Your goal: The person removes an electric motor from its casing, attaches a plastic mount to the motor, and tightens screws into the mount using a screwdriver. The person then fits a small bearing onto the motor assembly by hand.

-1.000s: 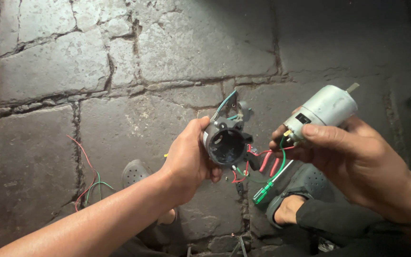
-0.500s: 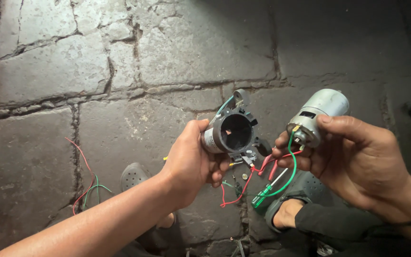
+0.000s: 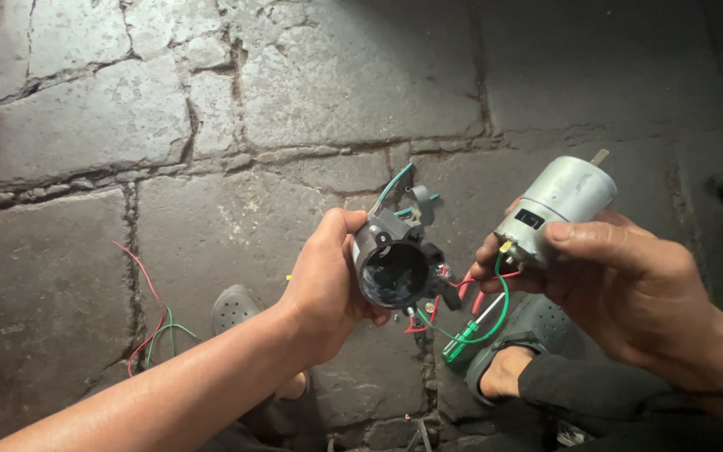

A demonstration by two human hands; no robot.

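Your left hand (image 3: 328, 289) grips the empty housing (image 3: 395, 264); right hand (image 3: 629, 289) holds the motor (image 3: 558, 201), apart beside it. Wires (image 3: 479, 314) probably join both. Motor's out, not seated.

A dark round housing (image 3: 395, 264), open mouth facing up, was tethered by red and green wires (image 3: 470, 310) to a tilted silver cylindrical motor (image 3: 558, 205).

Open stone floor (image 3: 311, 92) above both hands | narrow gap between left hand (image 3: 324, 289) with black housing (image 3: 395, 264) and right hand (image 3: 621, 285) with grey motor (image 3: 558, 201), crossed by red and green wires (image 3: 483, 314) | below blocked by sandalled feet (image 3: 512, 368) | loose wires (image 3: 148, 326) lying left
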